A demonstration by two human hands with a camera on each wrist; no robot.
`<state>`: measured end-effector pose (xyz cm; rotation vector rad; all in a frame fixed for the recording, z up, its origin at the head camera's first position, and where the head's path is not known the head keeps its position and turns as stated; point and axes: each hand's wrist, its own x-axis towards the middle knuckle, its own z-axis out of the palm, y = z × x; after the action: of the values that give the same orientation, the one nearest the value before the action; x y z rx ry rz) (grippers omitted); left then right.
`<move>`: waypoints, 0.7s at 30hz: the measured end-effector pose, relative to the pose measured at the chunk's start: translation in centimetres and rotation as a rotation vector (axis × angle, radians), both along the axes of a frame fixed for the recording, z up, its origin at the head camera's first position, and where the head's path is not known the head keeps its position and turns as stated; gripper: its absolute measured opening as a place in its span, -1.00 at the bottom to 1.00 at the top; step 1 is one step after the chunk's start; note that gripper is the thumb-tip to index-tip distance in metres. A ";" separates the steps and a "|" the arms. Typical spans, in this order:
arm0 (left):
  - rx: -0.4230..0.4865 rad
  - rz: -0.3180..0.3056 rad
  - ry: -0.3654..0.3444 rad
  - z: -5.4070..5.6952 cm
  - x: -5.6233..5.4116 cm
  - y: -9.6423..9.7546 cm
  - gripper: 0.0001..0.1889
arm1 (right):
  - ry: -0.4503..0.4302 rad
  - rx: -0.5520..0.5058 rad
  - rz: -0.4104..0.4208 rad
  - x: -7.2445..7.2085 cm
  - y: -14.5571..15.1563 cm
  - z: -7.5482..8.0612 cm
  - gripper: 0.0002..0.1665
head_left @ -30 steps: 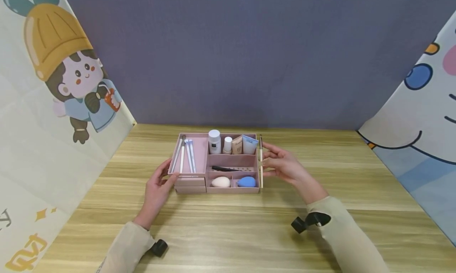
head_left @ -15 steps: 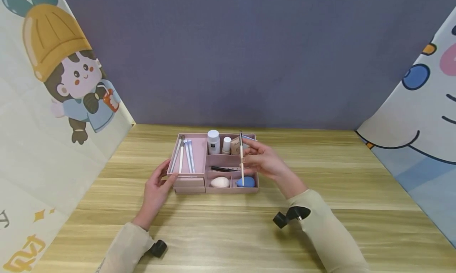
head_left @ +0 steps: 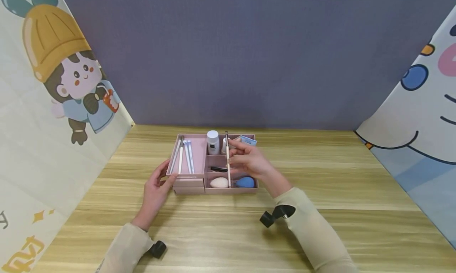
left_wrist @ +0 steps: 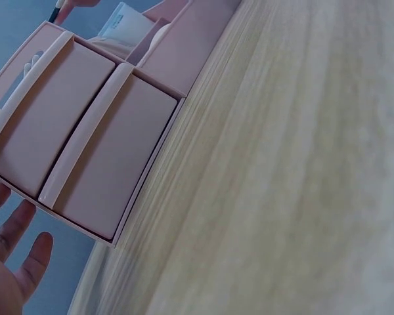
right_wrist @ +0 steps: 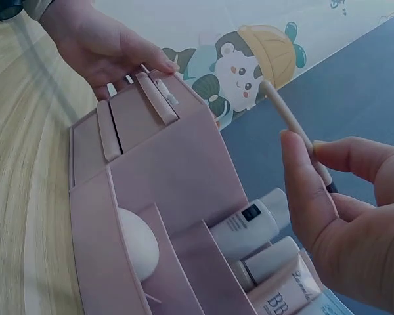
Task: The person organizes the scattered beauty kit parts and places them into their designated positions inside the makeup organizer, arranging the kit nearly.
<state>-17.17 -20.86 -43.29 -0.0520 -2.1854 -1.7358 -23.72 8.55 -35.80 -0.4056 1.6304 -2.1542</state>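
Note:
My right hand [head_left: 251, 162] pinches a slim makeup brush [head_left: 228, 162] between thumb and fingertips, above the open compartments of a pink desk organizer [head_left: 198, 146]. The brush has a pale handle [right_wrist: 287, 111] and a dark far end. At the organizer's left side is my left hand [head_left: 156, 190]; its thumb touches the front left corner and its fingers [left_wrist: 16, 220] lie along the side. Several brushes [head_left: 181, 158] lie on the flat left top. A white-capped bottle [head_left: 213, 143], a BB cream tube [right_wrist: 290, 289] and a light blue tube [head_left: 248, 141] stand in the back compartment.
A pale makeup sponge [head_left: 219, 182] and a blue makeup sponge [head_left: 246, 182] sit in the front compartments. Behind them lies a black pen-like item [head_left: 218, 169], partly hidden. Two drawers [left_wrist: 111, 144] are closed. A grey-blue panel [head_left: 242, 59] stands behind the wooden table [head_left: 221, 233].
My right hand has carried the brush leftward, from beside the organizer's right wall to over its middle. The left hand has stayed at the left side.

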 end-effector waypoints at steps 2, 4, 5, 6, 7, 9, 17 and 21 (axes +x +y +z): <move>-0.001 0.001 0.006 0.0 0.0 0.0 -0.46 | 0.002 -0.002 0.001 0.0 -0.4 -0.1 -0.17; 0.005 0.006 0.013 0.0 0.0 0.0 -0.46 | 0.004 -0.001 0.000 -0.1 -0.9 -0.1 -0.17; 0.006 0.008 0.017 0.0 0.1 0.1 -0.46 | 0.006 0.000 -0.001 -0.1 -1.1 -0.1 -0.17; 0.004 0.009 0.021 0.0 0.1 0.1 -0.47 | 0.009 0.001 -0.001 -0.1 -1.3 -0.1 -0.18; 0.005 0.011 0.024 0.0 0.1 0.1 -0.47 | 0.010 0.005 -0.002 -0.1 -1.6 -0.1 -0.18; 0.010 0.013 0.025 0.0 0.1 0.1 -0.48 | 0.011 0.011 -0.006 -0.2 -2.0 0.0 -0.18; 0.013 0.003 0.002 0.0 0.1 0.1 -0.46 | 0.004 0.025 -0.008 -0.6 -3.8 0.5 -0.20; 0.009 0.004 0.005 0.0 0.0 0.1 -0.46 | -0.011 0.012 -0.009 -1.0 -4.7 0.8 -0.19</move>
<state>-17.19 -20.78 -43.29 -0.0501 -2.1719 -1.7417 -24.70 3.89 -35.02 -0.3834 1.6419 -2.1477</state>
